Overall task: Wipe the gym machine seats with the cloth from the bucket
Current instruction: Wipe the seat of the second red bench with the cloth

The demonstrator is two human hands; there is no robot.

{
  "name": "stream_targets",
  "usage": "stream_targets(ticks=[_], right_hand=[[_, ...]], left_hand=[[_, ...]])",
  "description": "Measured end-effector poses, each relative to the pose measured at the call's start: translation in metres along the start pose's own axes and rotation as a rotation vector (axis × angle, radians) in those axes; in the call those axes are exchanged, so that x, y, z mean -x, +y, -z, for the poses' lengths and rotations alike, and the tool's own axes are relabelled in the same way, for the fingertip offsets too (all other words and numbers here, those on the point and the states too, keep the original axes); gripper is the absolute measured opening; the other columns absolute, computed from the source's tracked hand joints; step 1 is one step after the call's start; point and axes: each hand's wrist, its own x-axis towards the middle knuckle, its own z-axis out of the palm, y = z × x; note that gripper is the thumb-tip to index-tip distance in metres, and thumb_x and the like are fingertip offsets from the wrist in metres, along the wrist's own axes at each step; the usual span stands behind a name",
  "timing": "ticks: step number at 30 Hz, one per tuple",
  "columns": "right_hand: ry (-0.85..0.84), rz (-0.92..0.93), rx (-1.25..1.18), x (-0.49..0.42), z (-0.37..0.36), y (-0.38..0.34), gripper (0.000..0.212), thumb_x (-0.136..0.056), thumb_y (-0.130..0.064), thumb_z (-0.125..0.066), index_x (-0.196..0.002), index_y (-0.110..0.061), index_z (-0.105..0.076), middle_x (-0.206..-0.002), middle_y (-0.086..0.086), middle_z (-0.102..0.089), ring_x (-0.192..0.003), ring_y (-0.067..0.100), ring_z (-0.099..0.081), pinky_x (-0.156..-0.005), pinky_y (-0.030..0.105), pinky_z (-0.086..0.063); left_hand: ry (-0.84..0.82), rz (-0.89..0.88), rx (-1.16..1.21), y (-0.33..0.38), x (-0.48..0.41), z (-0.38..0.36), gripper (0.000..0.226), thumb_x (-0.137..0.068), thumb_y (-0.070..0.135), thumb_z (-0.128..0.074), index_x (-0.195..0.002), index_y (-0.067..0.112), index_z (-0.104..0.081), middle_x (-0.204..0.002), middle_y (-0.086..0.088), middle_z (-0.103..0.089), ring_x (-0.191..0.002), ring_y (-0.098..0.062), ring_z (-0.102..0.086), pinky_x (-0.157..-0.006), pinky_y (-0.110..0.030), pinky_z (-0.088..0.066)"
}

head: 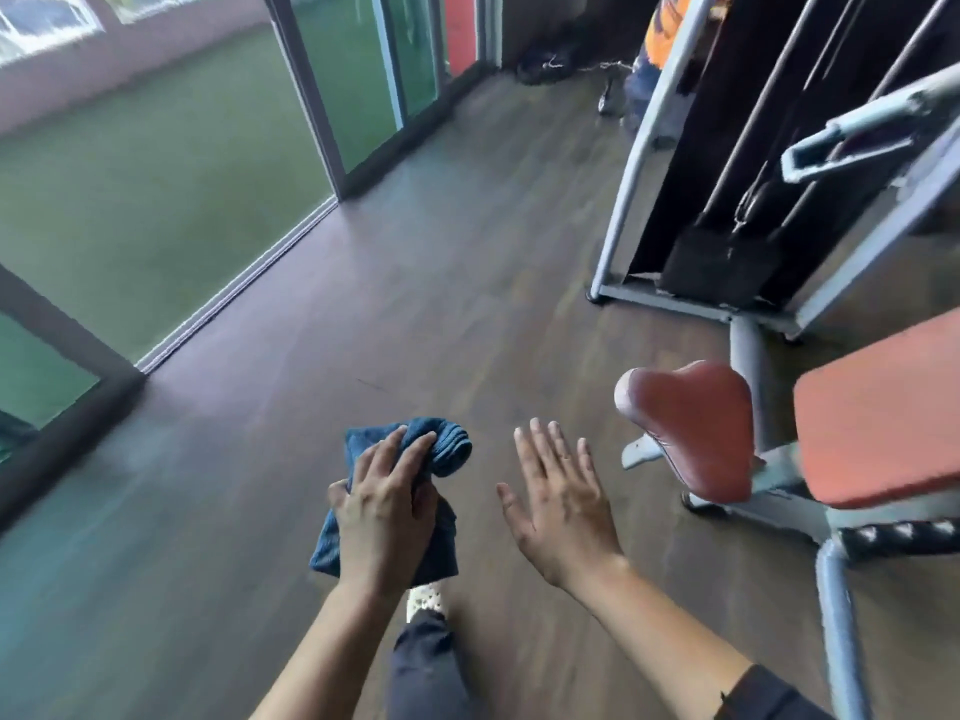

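Note:
My left hand point(382, 504) grips a bunched blue cloth point(441, 444) in front of me, above the wooden floor. To its right my right hand point(558, 493) is held flat with fingers spread and nothing in it. A red padded seat point(691, 423) of the gym machine stands just right of my right hand, apart from it. A larger red pad point(878, 413) sits further right on the same grey frame. No bucket is in view.
The machine's grey frame and black weight stack point(722, 262) rise at the right. Glass sliding doors point(337, 96) run along the left, with grass outside. A person in orange point(660, 59) stands at the back. My leg and shoe point(423, 602) are below the cloth.

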Motion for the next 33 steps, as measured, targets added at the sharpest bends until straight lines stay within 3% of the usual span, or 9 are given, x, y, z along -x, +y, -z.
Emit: stream_targets(ticks=[7, 10, 14, 33], right_hand=[[0.100, -0.365, -0.005, -0.099, -0.002, 0.026, 0.064, -0.094, -0.048, -0.029, -0.140, -0.006, -0.043, -0.146, 0.015, -0.041, -0.136, 0.030, -0.037, -0.110, 0.048, -0.020], [0.124, -0.527, -0.001, -0.126, -0.005, 0.041, 0.064, -0.094, -0.048, -0.029, -0.140, -0.006, -0.043, -0.146, 0.016, -0.041, -0.136, 0.030, -0.037, -0.109, 0.051, -0.032], [0.141, -0.732, -0.004, -0.151, -0.011, 0.074, 0.065, -0.095, -0.048, -0.026, -0.142, -0.005, -0.041, -0.148, 0.016, -0.037, -0.138, 0.031, -0.034, -0.108, 0.053, -0.033], [0.222, -1.375, 0.017, -0.219, -0.047, 0.268, 0.062, -0.093, -0.045, -0.033, -0.137, -0.003, -0.045, -0.143, 0.019, -0.043, -0.134, 0.036, -0.038, -0.110, 0.054, -0.025]], left_hand=[[-0.182, -0.341, 0.038, 0.010, -0.162, -0.041, 0.044, -0.081, 0.033, -0.039, -0.115, 0.026, -0.066, -0.127, 0.000, -0.060, -0.113, -0.016, -0.047, -0.073, -0.040, -0.037], [-0.248, -0.495, 0.050, 0.027, -0.215, -0.068, 0.038, -0.083, 0.027, -0.049, -0.117, 0.025, -0.065, -0.126, 0.002, -0.060, -0.112, -0.020, -0.053, -0.074, -0.038, -0.033], [-0.290, -0.678, 0.103, 0.062, -0.266, -0.112, 0.036, -0.080, 0.020, -0.056, -0.115, 0.022, -0.066, -0.123, 0.002, -0.062, -0.108, -0.021, -0.056, -0.073, -0.038, -0.035], [-0.640, -1.211, 0.213, 0.270, -0.369, -0.342, 0.037, -0.081, 0.029, -0.045, -0.111, 0.026, -0.067, -0.119, 0.005, -0.064, -0.106, -0.018, -0.059, -0.073, -0.038, -0.038]])
